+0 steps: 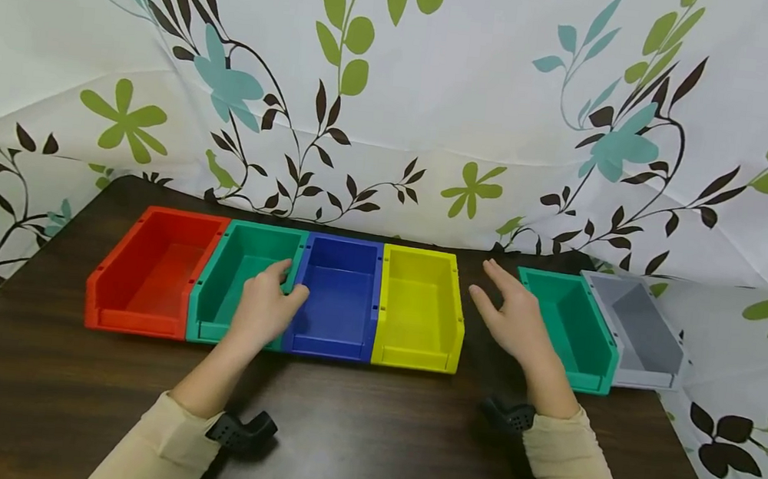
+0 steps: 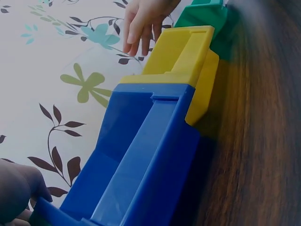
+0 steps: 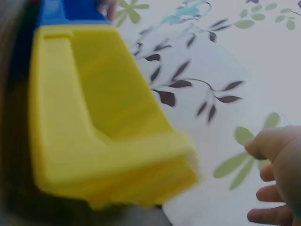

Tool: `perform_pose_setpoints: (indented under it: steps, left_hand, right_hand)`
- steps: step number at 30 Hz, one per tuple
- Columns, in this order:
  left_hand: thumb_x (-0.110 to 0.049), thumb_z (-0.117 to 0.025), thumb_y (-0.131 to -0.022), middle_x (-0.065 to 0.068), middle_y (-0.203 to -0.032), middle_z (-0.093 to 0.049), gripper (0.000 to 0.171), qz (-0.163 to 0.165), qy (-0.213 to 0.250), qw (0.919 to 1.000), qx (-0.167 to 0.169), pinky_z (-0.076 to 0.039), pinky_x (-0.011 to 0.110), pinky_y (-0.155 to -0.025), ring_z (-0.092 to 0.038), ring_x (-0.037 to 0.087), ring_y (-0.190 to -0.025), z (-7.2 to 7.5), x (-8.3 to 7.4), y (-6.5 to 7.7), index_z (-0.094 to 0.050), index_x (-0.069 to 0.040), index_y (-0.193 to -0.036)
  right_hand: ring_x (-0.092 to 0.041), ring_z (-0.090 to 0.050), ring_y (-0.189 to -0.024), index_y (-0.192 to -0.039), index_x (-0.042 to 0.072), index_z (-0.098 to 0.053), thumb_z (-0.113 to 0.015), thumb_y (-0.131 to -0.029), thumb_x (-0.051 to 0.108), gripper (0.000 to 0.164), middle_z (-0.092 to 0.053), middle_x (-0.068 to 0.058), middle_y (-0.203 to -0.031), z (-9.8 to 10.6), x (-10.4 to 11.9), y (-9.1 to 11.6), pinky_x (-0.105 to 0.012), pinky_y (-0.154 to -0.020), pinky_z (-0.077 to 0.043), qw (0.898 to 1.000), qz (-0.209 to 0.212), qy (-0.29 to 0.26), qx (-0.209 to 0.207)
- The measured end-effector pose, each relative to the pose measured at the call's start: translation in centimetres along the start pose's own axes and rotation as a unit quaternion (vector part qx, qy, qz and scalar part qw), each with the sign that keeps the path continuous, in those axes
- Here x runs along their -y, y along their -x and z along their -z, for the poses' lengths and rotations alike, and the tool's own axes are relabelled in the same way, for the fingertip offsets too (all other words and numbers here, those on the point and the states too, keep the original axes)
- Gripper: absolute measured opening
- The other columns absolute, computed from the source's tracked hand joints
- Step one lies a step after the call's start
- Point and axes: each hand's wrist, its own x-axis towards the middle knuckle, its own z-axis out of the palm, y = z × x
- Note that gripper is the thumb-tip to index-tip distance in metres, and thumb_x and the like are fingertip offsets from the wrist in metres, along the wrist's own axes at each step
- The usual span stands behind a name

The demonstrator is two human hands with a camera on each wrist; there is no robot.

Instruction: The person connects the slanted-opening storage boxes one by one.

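My left hand (image 1: 265, 307) is over the seam between a green bin (image 1: 216, 308) and the blue bin (image 1: 336, 304), its thumb and fingers at their adjoining walls. In the left wrist view, curled fingers (image 2: 35, 186) hold the near corner of the blue bin. To its right, the yellow bin (image 1: 419, 305) stands against the blue one. My right hand (image 1: 515, 318) hovers in the gap between the yellow bin and a second green bin (image 1: 570, 327), fingers apart and holding nothing. The bins' visible insides are bare.
A red bin (image 1: 159, 272) closes the row at the left. A grey bin (image 1: 646, 334) leans beside the right-hand green bin near the table's right edge. Behind the dark wooden table (image 1: 351, 437) hangs a white cloth (image 1: 468, 86) printed with leaves and flowers.
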Motion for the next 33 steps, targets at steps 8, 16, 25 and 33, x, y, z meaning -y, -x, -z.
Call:
perform_pose_setpoints:
  steps: [8,16,25,33]
  left_hand:
    - [-0.013,-0.051,-0.085,0.025,-0.092,-0.064,0.058,-0.001,-0.029,0.9994,-0.018,-0.032,0.027,-0.042,-0.039,0.016,-0.046,1.2,0.3,-0.1,-0.040,0.008,-0.138]
    - [-0.014,-0.048,-0.087,0.006,-0.059,-0.043,0.058,0.008,-0.053,0.9986,0.002,-0.032,0.027,-0.042,-0.036,0.014,-0.043,2.7,0.7,-0.5,-0.038,0.009,-0.139]
    - [-0.013,-0.044,-0.087,0.011,-0.067,-0.045,0.060,0.030,-0.077,0.9962,0.025,-0.033,0.028,-0.045,-0.036,0.015,-0.047,4.7,1.2,-0.7,-0.032,0.011,-0.140]
    - [-0.015,-0.046,-0.090,0.033,-0.118,-0.055,0.059,0.026,-0.089,0.9954,0.027,-0.051,0.045,-0.064,-0.060,0.038,-0.080,5.0,1.3,-0.7,-0.032,0.012,-0.140]
  right_hand:
    - [-0.047,-0.034,-0.133,-0.145,0.001,-0.034,-0.045,-0.097,0.043,0.065,-0.034,-0.024,-0.149,3.2,-2.8,0.0,-0.063,-0.103,-0.032,0.996,-0.077,0.029,-0.023]
    - [-0.054,-0.032,-0.129,-0.144,-0.007,-0.031,-0.038,-0.099,0.039,0.064,-0.032,-0.034,-0.144,6.0,-6.4,0.9,-0.066,-0.102,-0.029,0.976,-0.194,0.098,-0.022]
    - [-0.061,-0.033,-0.121,-0.143,-0.014,-0.022,-0.032,-0.098,0.049,0.077,-0.031,-0.042,-0.138,7.1,-7.7,1.3,-0.069,-0.094,-0.035,0.957,-0.264,0.103,0.068]
    - [-0.060,-0.032,-0.123,-0.140,-0.017,-0.022,-0.033,-0.098,0.046,0.077,-0.030,-0.044,-0.137,7.0,-8.1,1.3,-0.067,-0.098,-0.034,0.955,-0.270,0.096,0.080]
